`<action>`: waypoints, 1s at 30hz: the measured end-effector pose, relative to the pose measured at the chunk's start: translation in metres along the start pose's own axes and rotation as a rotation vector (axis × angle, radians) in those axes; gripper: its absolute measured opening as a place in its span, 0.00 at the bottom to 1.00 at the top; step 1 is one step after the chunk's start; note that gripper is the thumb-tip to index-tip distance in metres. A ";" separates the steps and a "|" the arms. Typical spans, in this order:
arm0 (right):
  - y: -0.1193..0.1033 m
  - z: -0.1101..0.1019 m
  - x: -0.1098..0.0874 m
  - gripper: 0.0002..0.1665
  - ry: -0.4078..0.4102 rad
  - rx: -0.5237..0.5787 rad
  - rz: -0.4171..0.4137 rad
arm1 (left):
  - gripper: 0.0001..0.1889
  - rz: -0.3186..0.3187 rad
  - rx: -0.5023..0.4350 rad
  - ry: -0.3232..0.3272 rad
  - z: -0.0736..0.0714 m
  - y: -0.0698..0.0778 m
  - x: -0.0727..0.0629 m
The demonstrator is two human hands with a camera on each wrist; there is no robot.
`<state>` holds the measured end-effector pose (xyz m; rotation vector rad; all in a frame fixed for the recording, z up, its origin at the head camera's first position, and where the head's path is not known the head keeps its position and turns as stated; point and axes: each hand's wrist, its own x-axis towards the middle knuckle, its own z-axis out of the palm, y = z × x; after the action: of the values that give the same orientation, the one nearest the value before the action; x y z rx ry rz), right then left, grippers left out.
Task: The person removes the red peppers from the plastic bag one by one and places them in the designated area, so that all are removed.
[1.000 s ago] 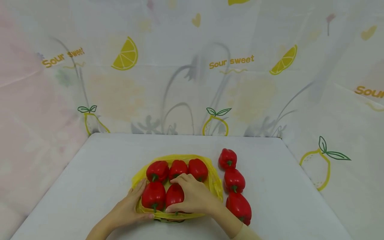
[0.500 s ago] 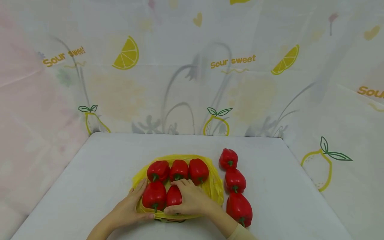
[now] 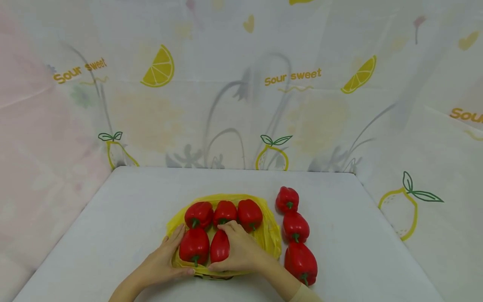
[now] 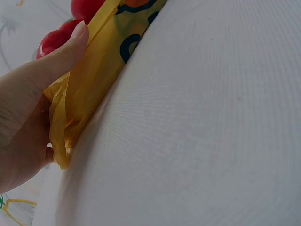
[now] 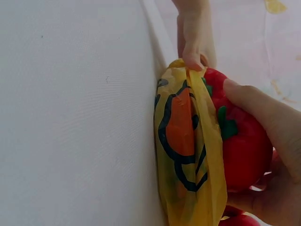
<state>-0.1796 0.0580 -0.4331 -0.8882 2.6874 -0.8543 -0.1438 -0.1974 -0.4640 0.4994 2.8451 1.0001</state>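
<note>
A yellow plastic bag (image 3: 272,235) with a printed pattern lies spread on the table, red bell peppers inside in two rows. My right hand (image 3: 243,248) grips the front-row bell pepper (image 3: 220,246) from its right side; the right wrist view shows thumb and fingers around this bell pepper (image 5: 244,146) with its green stem. At the bag's left front my left hand (image 3: 162,258) holds the rim, thumb in front and fingers along the side. Beside its fingers sits another bell pepper (image 3: 194,246). In the left wrist view the thumb lies over the bag's edge (image 4: 89,89).
Behind, in the bag, are three bell peppers (image 3: 199,214). Right of the bag, three more stand in a column: a far one (image 3: 287,199), a middle one (image 3: 296,227) and a near one (image 3: 301,263). The white table (image 3: 358,251) meets a printed cloth backdrop (image 3: 234,105).
My right hand dips slightly toward me, then rises a little, staying on the front-row bell pepper, which shifts slightly within the bag. My left hand stays in place.
</note>
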 end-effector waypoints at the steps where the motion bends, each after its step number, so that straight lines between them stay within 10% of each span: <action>1: 0.000 -0.001 -0.001 0.54 0.017 0.012 -0.009 | 0.63 0.004 0.000 0.002 0.000 0.000 0.000; 30: -0.006 -0.049 -0.036 0.52 0.336 0.056 -0.192 | 0.64 0.006 -0.007 0.001 0.001 -0.001 0.001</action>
<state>-0.1642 0.0982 -0.3897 -1.0900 2.8696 -1.2127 -0.1446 -0.1975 -0.4654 0.5078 2.8416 1.0106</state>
